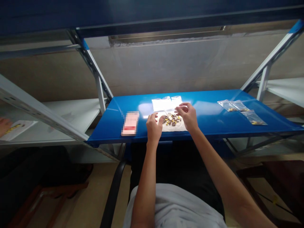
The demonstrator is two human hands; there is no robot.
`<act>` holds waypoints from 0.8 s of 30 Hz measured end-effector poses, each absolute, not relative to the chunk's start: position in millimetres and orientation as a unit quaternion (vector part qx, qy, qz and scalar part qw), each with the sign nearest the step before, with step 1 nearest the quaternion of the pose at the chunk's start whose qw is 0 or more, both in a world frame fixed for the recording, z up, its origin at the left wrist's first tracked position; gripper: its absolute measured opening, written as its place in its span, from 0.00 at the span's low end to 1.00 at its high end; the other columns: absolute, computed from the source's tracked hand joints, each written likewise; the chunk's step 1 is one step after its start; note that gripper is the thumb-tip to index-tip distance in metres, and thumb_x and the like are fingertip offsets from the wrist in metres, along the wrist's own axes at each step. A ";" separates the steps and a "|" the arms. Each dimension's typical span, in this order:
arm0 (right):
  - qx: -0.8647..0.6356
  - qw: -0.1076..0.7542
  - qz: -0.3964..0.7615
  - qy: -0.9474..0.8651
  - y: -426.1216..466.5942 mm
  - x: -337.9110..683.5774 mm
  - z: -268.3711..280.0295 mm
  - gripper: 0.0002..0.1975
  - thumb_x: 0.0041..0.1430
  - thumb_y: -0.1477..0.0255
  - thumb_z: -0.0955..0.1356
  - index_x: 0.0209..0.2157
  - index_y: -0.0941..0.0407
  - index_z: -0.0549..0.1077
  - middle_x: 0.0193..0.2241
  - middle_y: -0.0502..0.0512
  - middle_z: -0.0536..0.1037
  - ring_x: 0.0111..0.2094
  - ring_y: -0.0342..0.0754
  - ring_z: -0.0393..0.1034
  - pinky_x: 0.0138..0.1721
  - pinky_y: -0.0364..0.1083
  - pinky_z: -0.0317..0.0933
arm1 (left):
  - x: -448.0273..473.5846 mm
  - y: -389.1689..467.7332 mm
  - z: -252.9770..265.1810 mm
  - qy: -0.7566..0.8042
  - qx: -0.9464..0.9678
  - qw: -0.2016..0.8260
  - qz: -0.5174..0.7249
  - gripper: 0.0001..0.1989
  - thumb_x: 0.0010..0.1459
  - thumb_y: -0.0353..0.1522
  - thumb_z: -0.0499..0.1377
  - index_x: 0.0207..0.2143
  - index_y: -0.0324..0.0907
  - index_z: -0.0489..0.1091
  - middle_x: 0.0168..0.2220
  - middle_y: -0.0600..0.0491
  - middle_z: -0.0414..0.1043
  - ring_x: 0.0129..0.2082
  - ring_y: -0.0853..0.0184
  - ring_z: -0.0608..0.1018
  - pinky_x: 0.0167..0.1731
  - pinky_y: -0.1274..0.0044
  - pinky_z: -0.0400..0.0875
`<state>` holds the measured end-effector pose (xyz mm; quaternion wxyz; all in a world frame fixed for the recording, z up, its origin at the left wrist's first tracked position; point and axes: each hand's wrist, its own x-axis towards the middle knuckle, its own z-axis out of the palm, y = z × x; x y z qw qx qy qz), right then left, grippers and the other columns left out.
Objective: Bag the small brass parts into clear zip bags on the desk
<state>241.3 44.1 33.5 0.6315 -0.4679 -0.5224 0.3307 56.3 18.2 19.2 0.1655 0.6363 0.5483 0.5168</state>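
A loose pile of small dark brown and yellow pieces, like capsules (pixel 172 120), lies on a white sheet (pixel 174 128) near the front edge of the blue table. My left hand (pixel 154 127) is at the left side of the pile, thumb and fingers apart, with nothing seen between them. Over the pile's right side, my right hand (pixel 187 116) has thumb and fingertips pinched together; what they hold, if anything, is too small to make out. Just behind the pile lie flat, clear zip bags (pixel 166 103), bright with glare.
Three clear bags (pixel 254 117) with yellowish pieces inside lie at the table's right. A pixelated pink-and-white item (pixel 130 123) lies on the left. Metal shelf posts (pixel 95 68) flank the blue table (pixel 209 123). At far left, another person's hand (pixel 4 126) is by a white sheet.
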 end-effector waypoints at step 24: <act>-0.470 0.551 0.379 -0.576 56.0 228.7 44.7 0.16 0.53 0.62 0.75 0.41 0.53 0.72 0.31 0.51 0.78 0.31 0.48 0.77 0.26 0.43 0.65 | 62.6 74.2 43.5 0.492 0.580 0.307 0.572 0.20 0.66 0.28 0.57 0.58 0.44 0.75 0.38 0.50 0.80 0.34 0.67 0.82 0.31 0.80 0.74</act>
